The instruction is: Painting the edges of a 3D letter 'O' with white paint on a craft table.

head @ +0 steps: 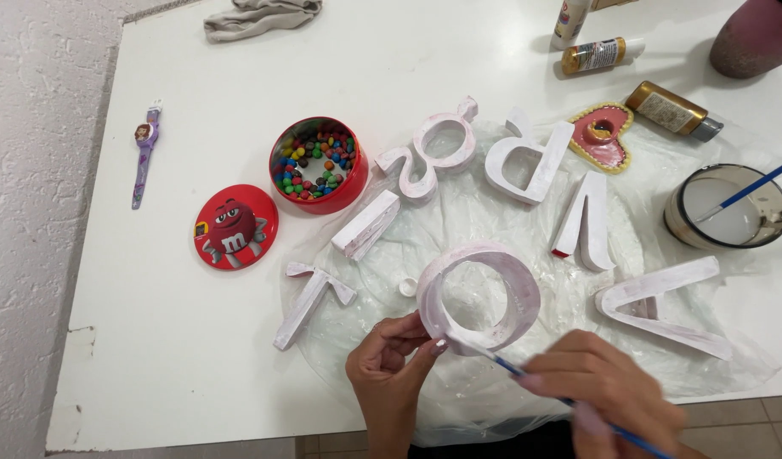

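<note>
Right hand [608,387] pinching blue paintbrush [569,401], bristles against white ring-shaped letter [480,293] tilted on edge over clear plastic sheet [459,399], left hand [391,357] fingers clamped on its lower rim.

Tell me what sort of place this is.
Probably a home craft table: white-painted letters lie on plastic sheet, paint bottles stand beside a cup of white paint, and the right hand holds a brush.

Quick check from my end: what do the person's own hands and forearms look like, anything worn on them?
Both are bare: the left hand and right hand show no gloves, rings or sleeves. The fingers of the left hand have pale polished nails. No watch or bracelet shows on either wrist.
</note>
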